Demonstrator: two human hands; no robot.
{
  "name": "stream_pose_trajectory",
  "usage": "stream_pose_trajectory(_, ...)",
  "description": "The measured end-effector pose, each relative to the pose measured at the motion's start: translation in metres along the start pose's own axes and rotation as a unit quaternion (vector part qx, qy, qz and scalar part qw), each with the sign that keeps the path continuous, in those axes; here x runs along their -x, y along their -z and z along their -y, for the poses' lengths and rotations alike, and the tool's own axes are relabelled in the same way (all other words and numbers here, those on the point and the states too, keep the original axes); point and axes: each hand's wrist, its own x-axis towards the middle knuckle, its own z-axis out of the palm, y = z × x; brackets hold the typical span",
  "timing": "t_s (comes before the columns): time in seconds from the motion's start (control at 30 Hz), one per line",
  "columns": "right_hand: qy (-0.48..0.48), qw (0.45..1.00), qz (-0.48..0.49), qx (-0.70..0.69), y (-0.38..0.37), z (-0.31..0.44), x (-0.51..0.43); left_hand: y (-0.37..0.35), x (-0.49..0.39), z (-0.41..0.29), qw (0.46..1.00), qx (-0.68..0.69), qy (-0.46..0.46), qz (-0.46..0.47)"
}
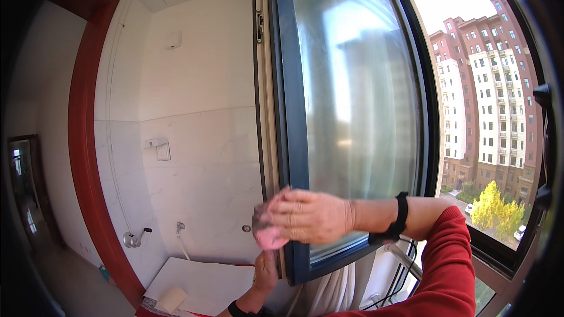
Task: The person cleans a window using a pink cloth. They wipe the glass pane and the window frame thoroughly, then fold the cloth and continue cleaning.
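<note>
A dark blue window sash with a glass pane stands swung inward before me. My right hand holds a pink cloth with a greyish patch against the sash's free vertical edge, near the bottom. The cloth is slightly blurred. Just below it, my left hand grips the same edge close to the lower corner, its fingers partly hidden. Black bands circle both wrists, and a red sleeve covers my right upper arm.
A white-topped surface at lower left bears a cream block-like object. A crank handle and a socket are on the walls. Gathered pale fabric and a dark cable hang below the sash. Beyond the open window are tall buildings.
</note>
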Motion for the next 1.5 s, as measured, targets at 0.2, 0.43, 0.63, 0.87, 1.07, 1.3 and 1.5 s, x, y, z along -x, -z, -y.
stream_pose_trajectory(0.2, -0.119, 0.98, -0.028, 0.157, 0.052, -0.11, -0.031, 0.009, 0.004, 0.008, 0.999, -0.006, 0.034, 0.022)
stream_pose_trajectory(0.43, -0.135, 0.938, -0.079, 0.31, 0.117, -0.241, -0.073, 0.005, 0.003, 0.013, 0.997, 0.053, 0.052, 0.019)
stream_pose_trajectory(0.63, -0.124, 0.91, -0.229, 0.321, 0.138, -0.314, -0.094, 0.013, 0.003, 0.014, 0.995, -0.067, -0.018, 0.076)
stream_pose_trajectory(0.87, -0.15, 0.953, -0.114, 0.237, 0.114, -0.237, -0.084, 0.007, 0.002, 0.015, 0.996, 0.067, 0.033, 0.058)
stream_pose_trajectory(1.07, -0.165, 0.969, -0.057, 0.175, 0.045, -0.078, -0.042, 0.006, 0.001, 0.001, 0.999, 0.026, 0.005, 0.048)
stream_pose_trajectory(1.3, -0.041, 0.996, 0.01, 0.08, 0.013, 0.01, -0.038, 0.005, -0.003, 0.002, 0.995, 0.076, 0.046, 0.044)
stream_pose_trajectory(1.5, -0.018, 0.962, 0.022, 0.271, 0.082, -0.148, -0.077, 0.009, 0.001, 0.014, 0.997, 0.042, 0.037, 0.053)
